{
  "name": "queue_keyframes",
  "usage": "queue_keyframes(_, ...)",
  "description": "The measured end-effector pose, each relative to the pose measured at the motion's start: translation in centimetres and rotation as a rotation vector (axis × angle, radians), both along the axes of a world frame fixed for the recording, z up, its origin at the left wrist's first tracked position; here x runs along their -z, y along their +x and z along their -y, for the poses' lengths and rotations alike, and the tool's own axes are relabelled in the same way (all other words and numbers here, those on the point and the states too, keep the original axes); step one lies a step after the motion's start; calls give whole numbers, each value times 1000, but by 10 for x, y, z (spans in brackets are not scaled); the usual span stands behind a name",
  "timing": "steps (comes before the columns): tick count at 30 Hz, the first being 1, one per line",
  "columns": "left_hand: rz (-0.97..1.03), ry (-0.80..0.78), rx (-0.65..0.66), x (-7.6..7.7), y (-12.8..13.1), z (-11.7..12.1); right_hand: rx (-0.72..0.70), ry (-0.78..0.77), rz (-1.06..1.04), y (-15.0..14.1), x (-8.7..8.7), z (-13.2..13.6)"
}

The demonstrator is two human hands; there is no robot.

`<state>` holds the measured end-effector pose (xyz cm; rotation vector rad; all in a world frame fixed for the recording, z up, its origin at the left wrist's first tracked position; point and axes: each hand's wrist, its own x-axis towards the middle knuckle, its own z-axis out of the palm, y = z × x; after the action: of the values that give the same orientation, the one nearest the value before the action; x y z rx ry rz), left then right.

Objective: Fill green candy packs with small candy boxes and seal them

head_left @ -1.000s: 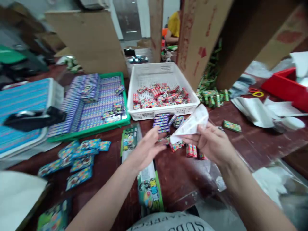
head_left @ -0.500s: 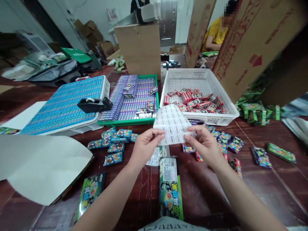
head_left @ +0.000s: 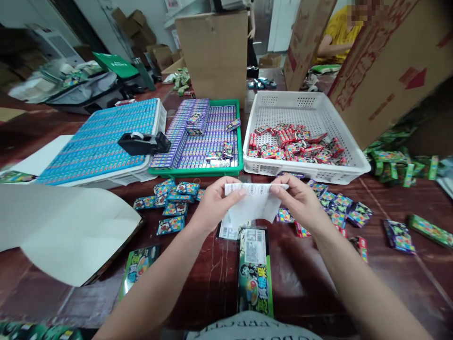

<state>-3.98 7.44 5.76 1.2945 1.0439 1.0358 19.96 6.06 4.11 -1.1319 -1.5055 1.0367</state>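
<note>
A white sheet of round stickers (head_left: 253,205) is stretched between my two hands, folded over so that its blank side faces me and one row of printed circles shows along the top. My left hand (head_left: 219,200) pinches its left edge between thumb and fingers. At the right edge, my right hand (head_left: 295,198) grips it the same way. Below the sheet lies a green and black candy package (head_left: 255,278) with a white barcode label. Another label (head_left: 229,231) shows partly behind the sheet's lower edge.
Small blue candy boxes (head_left: 173,208) lie left of my hands, purple ones (head_left: 341,203) to the right. Behind stand a blue-filled tray (head_left: 102,137), a green tray (head_left: 241,141) and a white basket (head_left: 307,174) with red boxes. A tape dispenser (head_left: 143,143) rests on the blue boxes.
The sticker sheet has been folded back, so its blank side now hangs toward me. My hands have stayed on its edges. The camera view has shifted slightly downward.
</note>
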Motion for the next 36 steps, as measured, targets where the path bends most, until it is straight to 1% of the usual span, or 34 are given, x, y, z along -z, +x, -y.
queue_keyframes(1,48,-54,-12,5,2,-2,16,-49,-50,-4,3,-1)
queue_keyframes(3,102,-82,-72,15,5,-6,78,-79,-85,-10,11,-4)
queue_keyframes(5,130,-80,-138,25,4,-10,118,-81,-70,-15,17,-8)
queue_keyframes(7,140,-93,-171,33,2,-15,137,-95,-38,-16,22,-13)
queue_keyframes(9,138,-130,-184,38,-1,-19,115,-125,9,-15,25,-21)
queue_keyframes(11,133,-179,-183,41,-5,-24,59,-159,51,-9,25,-29)
queue_keyframes(14,120,-219,-172,43,-10,-34,-32,-190,99,4,18,-43)
queue_keyframes(16,104,-222,-174,44,-12,-40,-91,-156,167,13,11,-52)
queue_keyframes(18,79,-232,-180,45,-13,-44,-138,-69,230,20,6,-59)
queue_keyframes(20,57,-252,-188,47,-13,-47,-98,27,238,21,4,-65)
queue_keyframes(22,48,-266,-190,49,-12,-49,-48,58,236,18,8,-70)
queue_keyframes(23,51,-268,-185,51,-11,-50,-49,50,239,15,10,-72)
queue_keyframes(25,55,-263,-169,55,-8,-53,-103,27,242,7,16,-74)
queue_keyframes(27,8,-241,-162,61,-5,-60,-135,48,211,0,18,-75)
queue_keyframes(29,-137,-163,-189,65,-4,-68,-107,91,148,-3,16,-71)
queue_keyframes(30,-243,-88,-219,67,-4,-70,-82,105,111,-3,13,-68)
queue_keyframes(32,-457,138,-312,67,-5,-66,-32,89,48,1,7,-58)
queue_keyframes(34,-617,390,-380,66,-5,-48,-11,18,9,7,3,-44)
queue_keyframes(35,-667,491,-362,65,-4,-35,-21,-33,-2,10,2,-35)
queue_keyframes(36,-702,554,-291,66,-3,-19,-43,-88,-9,12,3,-25)
